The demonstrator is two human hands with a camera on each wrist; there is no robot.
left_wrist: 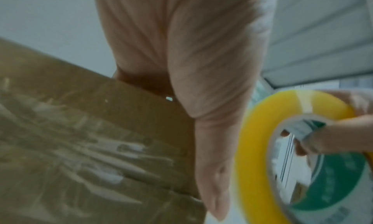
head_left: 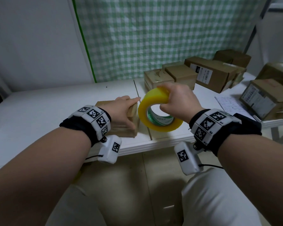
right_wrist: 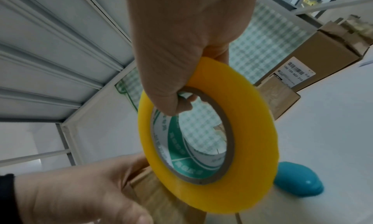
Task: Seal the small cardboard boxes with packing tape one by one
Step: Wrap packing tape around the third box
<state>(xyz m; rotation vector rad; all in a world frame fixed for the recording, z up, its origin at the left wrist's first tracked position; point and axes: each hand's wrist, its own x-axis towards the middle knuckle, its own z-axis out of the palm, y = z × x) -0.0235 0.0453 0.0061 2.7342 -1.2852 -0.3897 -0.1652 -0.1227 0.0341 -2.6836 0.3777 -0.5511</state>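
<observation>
A small cardboard box (head_left: 121, 132) with shiny tape across it lies near the front edge of the white table (head_left: 47, 105). My left hand (head_left: 121, 106) holds it, fingers over its top and thumb down the near face; the left wrist view shows the box (left_wrist: 80, 131) under my palm (left_wrist: 191, 52). Just right of the box, my right hand (head_left: 180, 98) grips a yellow tape roll (head_left: 160, 126) upright, thumb through the core and fingers over the rim. In the right wrist view the roll (right_wrist: 252, 115) hangs beside the box (right_wrist: 153, 195).
Several brown boxes (head_left: 181, 74) are stacked at the back right, one with a shipping label (head_left: 204, 75). Another labelled box (head_left: 265, 98) and a paper sheet (head_left: 227, 101) lie far right. A teal object (right_wrist: 298, 179) sits on the table behind the roll. A green checked curtain (head_left: 153, 30) hangs behind.
</observation>
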